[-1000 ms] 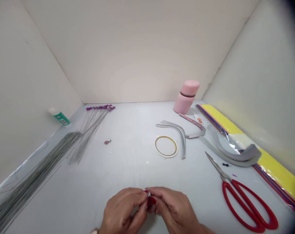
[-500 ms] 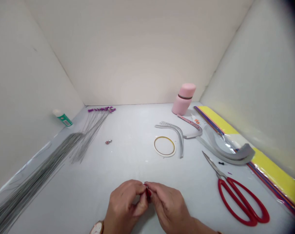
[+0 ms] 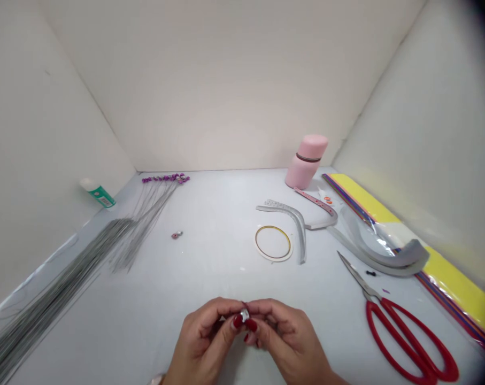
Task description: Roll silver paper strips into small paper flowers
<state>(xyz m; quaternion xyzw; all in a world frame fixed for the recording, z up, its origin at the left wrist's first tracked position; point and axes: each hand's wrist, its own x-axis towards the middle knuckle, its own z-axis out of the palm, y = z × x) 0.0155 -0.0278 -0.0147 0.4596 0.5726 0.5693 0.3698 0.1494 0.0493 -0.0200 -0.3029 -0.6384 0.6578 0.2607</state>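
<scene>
The left hand [image 3: 204, 342] and the right hand [image 3: 286, 338] are hovering close together low in the view, backs turned upward and fingers curling inward toward each other. Their red-nailed fingertips [image 3: 237, 321] are pinching tightly at the centre, forming a shared grip, while both wrists are angling down past the bottom edge.

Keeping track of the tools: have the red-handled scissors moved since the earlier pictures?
No. The red-handled scissors sit in the same spot relative to the tape roll.

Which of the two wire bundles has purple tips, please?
The thinner, farther bundle has them; the thicker bundle beside it shows only bare grey wire.
</scene>
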